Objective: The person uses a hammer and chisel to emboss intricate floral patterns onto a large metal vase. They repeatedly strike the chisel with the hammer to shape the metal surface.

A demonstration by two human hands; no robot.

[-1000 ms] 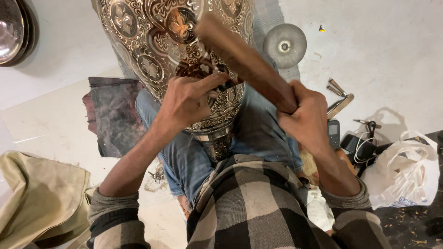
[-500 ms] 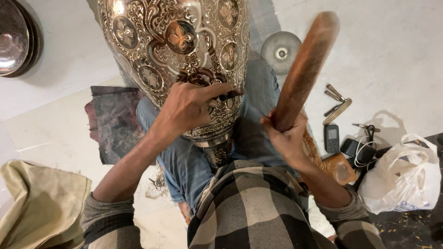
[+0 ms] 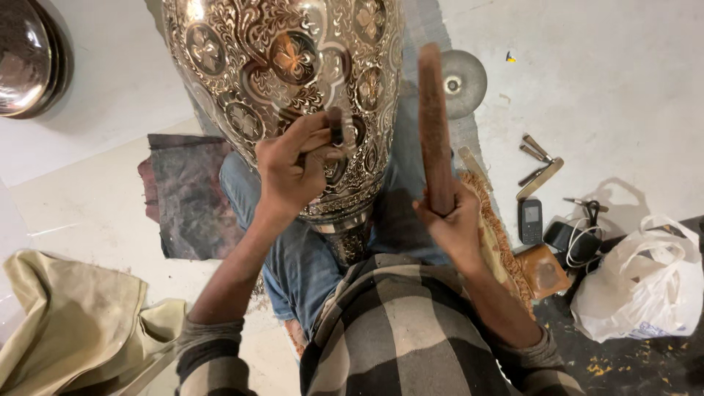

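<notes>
Engraved metal vase (image 3: pixel 293 81), silver-coloured with copper floral medallions, lies across the person's lap and fills the upper centre of the frame, its narrow neck pointing down toward the checked shirt (image 3: pixel 411 330).

Nearest the camera, at the lower left, a beige cloth (image 3: pixel 66 330) lies crumpled on the floor. At the lower right sits a white plastic bag (image 3: pixel 645 286). Just above the shirt, the right hand (image 3: pixel 455 220), right of centre, has its grip closed around the lower end of a brown wooden mallet (image 3: pixel 434 125), which stands nearly upright beside the vase, apart from it. The left hand (image 3: pixel 293 169), centre frame, has its grip closed on a small dark chisel (image 3: pixel 337 128), whose tip is set against the vase's patterned wall.

Further out, a dark rag (image 3: pixel 183 191) lies on the floor left of the blue-jeaned knee. At the right, a small phone (image 3: pixel 530 220), a tangle of cable and a few metal tools (image 3: pixel 539 165) lie together. At the upper centre right a round metal disc (image 3: pixel 466 81) rests on the floor, and stacked metal bowls (image 3: pixel 29 55) sit in the upper left corner.
</notes>
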